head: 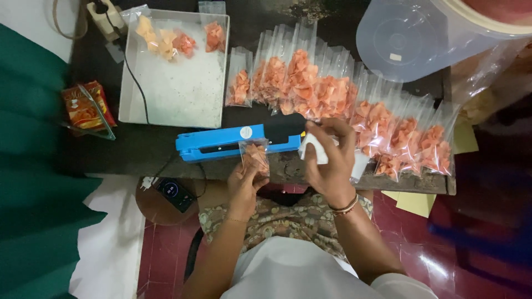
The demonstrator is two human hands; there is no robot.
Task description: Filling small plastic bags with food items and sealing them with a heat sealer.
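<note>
Left hand [244, 180] nearest, pinching small clear bag of orange crackers [256, 156], bag mouth laid in blue heat sealer [238, 142] on table [144, 147]. Right hand [328, 160] pressing sealer's right end, fingers closed around white cloth [316, 149]. Far left: white tray [177, 88]. Right: row of filled bags [354, 108].

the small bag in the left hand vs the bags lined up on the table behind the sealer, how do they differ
The small bag is held upright by the left hand, its top in the blue sealer; the row of bags lies flat and overlapping on the table. One is single, the others many. Both are clear plastic with orange chips.
</note>
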